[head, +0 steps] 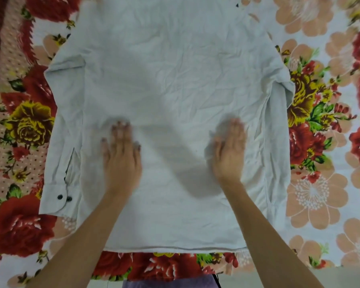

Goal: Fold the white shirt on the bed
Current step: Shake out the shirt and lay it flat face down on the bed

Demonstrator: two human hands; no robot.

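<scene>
The white shirt [170, 80] lies spread flat on the bed [320, 183], its thin, finely creased woven fabric covering a sheet printed with red, yellow and peach flowers. Both long sleeves lie straight along the side edges of the body, and the left cuff [54, 196] has a rounded corner and two dark buttons [59, 196]. The left hand [121, 154] and the right hand [229, 150], both motion-blurred, rest palm-down on the lower half of the shirt, well apart, fingers extended and grasping nothing
</scene>
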